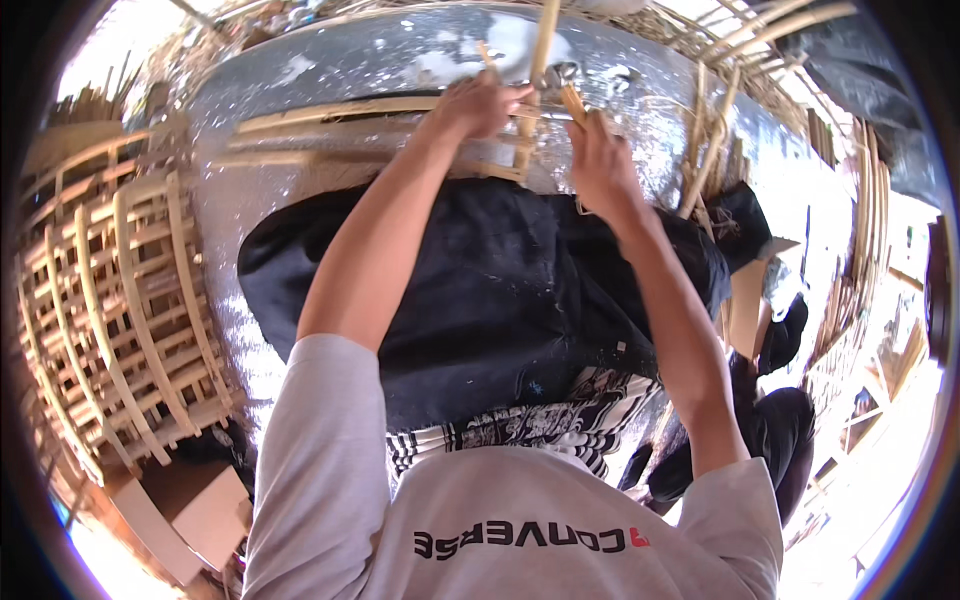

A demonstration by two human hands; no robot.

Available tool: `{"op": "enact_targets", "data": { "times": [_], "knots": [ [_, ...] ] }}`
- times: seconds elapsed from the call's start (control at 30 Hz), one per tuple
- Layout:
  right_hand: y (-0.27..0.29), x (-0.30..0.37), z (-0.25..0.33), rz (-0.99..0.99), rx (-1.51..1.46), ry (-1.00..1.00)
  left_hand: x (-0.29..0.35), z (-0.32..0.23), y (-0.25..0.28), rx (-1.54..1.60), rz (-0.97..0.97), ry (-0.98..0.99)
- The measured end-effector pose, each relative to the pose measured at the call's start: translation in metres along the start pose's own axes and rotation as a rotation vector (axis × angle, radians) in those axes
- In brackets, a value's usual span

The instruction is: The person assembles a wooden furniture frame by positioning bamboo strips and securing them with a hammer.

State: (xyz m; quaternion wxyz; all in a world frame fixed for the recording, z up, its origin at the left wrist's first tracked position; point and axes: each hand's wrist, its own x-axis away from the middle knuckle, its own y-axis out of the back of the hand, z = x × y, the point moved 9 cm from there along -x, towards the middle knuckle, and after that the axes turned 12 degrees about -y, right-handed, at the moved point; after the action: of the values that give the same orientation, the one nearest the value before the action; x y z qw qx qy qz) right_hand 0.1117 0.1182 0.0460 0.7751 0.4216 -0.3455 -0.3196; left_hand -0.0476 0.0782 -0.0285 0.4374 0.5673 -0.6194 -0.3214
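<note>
My left hand (pixel 478 108) is closed at the far side, its index finger reaching right toward an upright bamboo strip (pixel 543 45). A short thin bamboo stick (pixel 486 54) pokes out beyond its fingers. My right hand (pixel 602 160) grips the wooden handle of a hammer (pixel 573 100), whose metal head sits just right of the upright strip. Whether the head touches the strip, I cannot tell. Long bamboo strips (pixel 340 112) run leftward beneath my left hand, meeting the upright one in a frame. My fingers hide part of that joint.
Black cloth (pixel 470 290) covers my lap, close below the bamboo frame. A slatted bamboo crate (pixel 120 310) stands at the left, with an opened cardboard box (pixel 205 515) below it. More bamboo poles (pixel 712 140) lean at the right. Someone in dark clothes (pixel 780 440) is at the lower right.
</note>
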Motion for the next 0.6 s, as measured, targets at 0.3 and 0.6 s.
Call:
{"op": "enact_targets", "data": {
  "times": [0.3,0.6],
  "knots": [
    [0.044,0.037,-0.042,0.091,-0.01,-0.168,0.01,-0.002,0.008,0.191,-0.01,0.094],
    [0.139,0.085,-0.217,-0.296,0.089,-0.253,0.001,-0.008,0.004,0.128,-0.048,-0.103]
  ]
}}
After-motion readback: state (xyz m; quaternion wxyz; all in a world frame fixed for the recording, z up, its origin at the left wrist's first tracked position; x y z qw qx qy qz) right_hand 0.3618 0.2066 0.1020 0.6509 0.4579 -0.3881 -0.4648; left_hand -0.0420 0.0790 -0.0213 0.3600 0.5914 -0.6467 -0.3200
